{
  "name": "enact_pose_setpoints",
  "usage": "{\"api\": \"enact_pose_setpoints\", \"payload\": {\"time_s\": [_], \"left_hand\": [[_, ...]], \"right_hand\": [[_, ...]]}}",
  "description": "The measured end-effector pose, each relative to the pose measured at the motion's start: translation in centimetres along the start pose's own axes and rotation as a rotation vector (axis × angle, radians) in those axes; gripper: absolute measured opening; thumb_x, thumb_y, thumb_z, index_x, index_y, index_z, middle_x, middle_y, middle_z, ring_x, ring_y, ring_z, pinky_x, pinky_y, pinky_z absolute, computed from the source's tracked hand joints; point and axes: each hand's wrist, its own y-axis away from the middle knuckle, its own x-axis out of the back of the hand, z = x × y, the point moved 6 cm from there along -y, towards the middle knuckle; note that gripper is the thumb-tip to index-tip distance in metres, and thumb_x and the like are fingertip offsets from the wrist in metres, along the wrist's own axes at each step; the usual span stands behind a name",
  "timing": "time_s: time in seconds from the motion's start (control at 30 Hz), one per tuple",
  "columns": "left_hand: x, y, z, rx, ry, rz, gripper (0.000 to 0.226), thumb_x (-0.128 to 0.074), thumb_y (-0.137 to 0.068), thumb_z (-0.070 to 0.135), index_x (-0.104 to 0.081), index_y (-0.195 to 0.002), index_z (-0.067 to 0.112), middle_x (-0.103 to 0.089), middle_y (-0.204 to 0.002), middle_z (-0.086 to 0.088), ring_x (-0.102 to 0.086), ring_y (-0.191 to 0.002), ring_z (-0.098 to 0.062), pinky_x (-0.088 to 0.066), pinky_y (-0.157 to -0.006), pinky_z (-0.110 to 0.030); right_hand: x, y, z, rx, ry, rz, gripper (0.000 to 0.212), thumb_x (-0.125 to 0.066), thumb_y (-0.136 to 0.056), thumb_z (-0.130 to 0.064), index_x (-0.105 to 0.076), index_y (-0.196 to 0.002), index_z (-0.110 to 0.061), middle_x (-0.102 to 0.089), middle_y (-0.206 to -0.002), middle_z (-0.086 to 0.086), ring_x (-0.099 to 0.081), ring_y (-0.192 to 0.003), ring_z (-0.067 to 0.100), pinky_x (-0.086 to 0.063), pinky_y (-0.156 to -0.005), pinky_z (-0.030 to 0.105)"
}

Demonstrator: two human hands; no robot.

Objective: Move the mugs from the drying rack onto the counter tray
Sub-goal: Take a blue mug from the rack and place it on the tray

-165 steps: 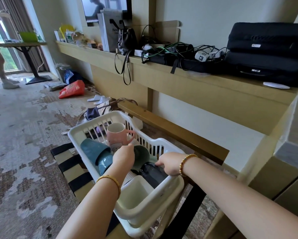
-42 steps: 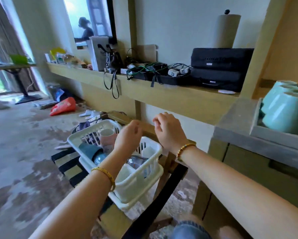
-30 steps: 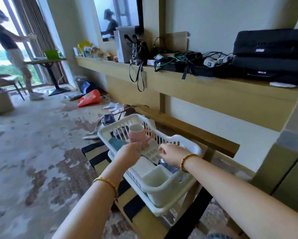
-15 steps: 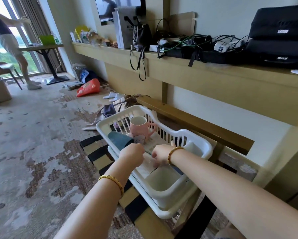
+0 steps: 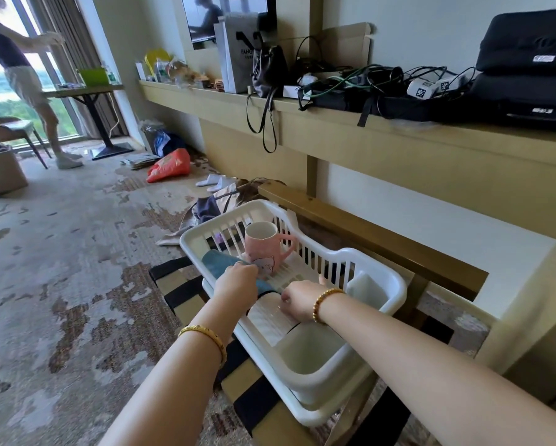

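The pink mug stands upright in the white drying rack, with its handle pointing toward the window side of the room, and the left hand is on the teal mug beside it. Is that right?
One detail is wrong. In the head view the pink mug does stand upright in the white drying rack, but its handle points toward the wall with the wooden shelf, away from the window. The left hand is on the teal mug beside it.

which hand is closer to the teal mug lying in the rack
Left. The left hand rests on the teal mug lying on its side; the right hand is farther along the drying rack, reaching down near the clear glass.
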Motion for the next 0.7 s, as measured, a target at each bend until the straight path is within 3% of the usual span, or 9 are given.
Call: {"api": "enact_pose_setpoints", "payload": {"time_s": [0.1,0.33,0.5,0.6,0.7], "left_hand": [[0.1,-1.0,-1.2,0.082,-0.073,-0.025,0.051,-0.046,-0.091,0.007,-0.031,-0.139,0.012,-0.042,-0.134,-0.015,-0.04,-0.123,-0.032,-0.044,-0.09,-0.039],[-1.3,-4.5,-2.4,0.192,-0.215,-0.186,0.071,-0.047,-0.092,0.009,-0.005,-0.149,0.009,-0.04,-0.142,-0.017,-0.044,-0.126,-0.036,-0.046,-0.093,-0.042],[-1.8,-5.9,-2.9,0.234,-0.345,-0.215,0.071,-0.049,-0.092,0.008,-0.005,-0.147,0.001,-0.03,-0.149,-0.017,-0.035,-0.134,-0.038,-0.041,-0.101,-0.044],[-2.0,-6.4,-2.7,0.246,-0.373,-0.222,0.074,-0.05,-0.091,0.005,-0.002,-0.147,0.0,-0.028,-0.15,-0.019,-0.037,-0.132,-0.042,-0.047,-0.093,-0.042],[-2.2,-6.6,-2.7,0.246,-0.379,-0.202,0.078,-0.051,-0.09,0.004,0.002,-0.146,-0.003,-0.027,-0.15,-0.02,-0.04,-0.13,-0.039,-0.048,-0.094,-0.042]], "right_hand": [[-0.3,-0.4,0.1,0.003,-0.005,0.019,0.034,-0.035,-0.098,-0.027,-0.063,-0.114,-0.016,-0.065,-0.114,0.006,-0.05,-0.121,0.025,0.006,-0.114,0.058],[-0.4,-1.6,0.4,0.019,-0.063,0.033,0.039,-0.032,-0.098,-0.033,-0.062,-0.112,-0.014,-0.064,-0.113,0.008,-0.051,-0.119,0.026,0.0,-0.114,0.055],[-1.1,-2.2,1.1,0.015,-0.1,0.042,0.042,-0.029,-0.098,-0.037,-0.061,-0.113,-0.015,-0.065,-0.113,0.007,-0.053,-0.117,0.025,-0.002,-0.115,0.055],[-1.5,-2.6,1.2,0.005,-0.079,0.064,0.043,-0.026,-0.099,-0.037,-0.06,-0.115,-0.016,-0.065,-0.115,0.007,-0.052,-0.119,0.026,-0.002,-0.115,0.055],[-1.7,-2.7,1.3,-0.003,-0.074,0.072,0.043,-0.024,-0.099,-0.036,-0.059,-0.116,-0.016,-0.064,-0.116,0.007,-0.052,-0.119,0.026,-0.002,-0.116,0.056]]}}
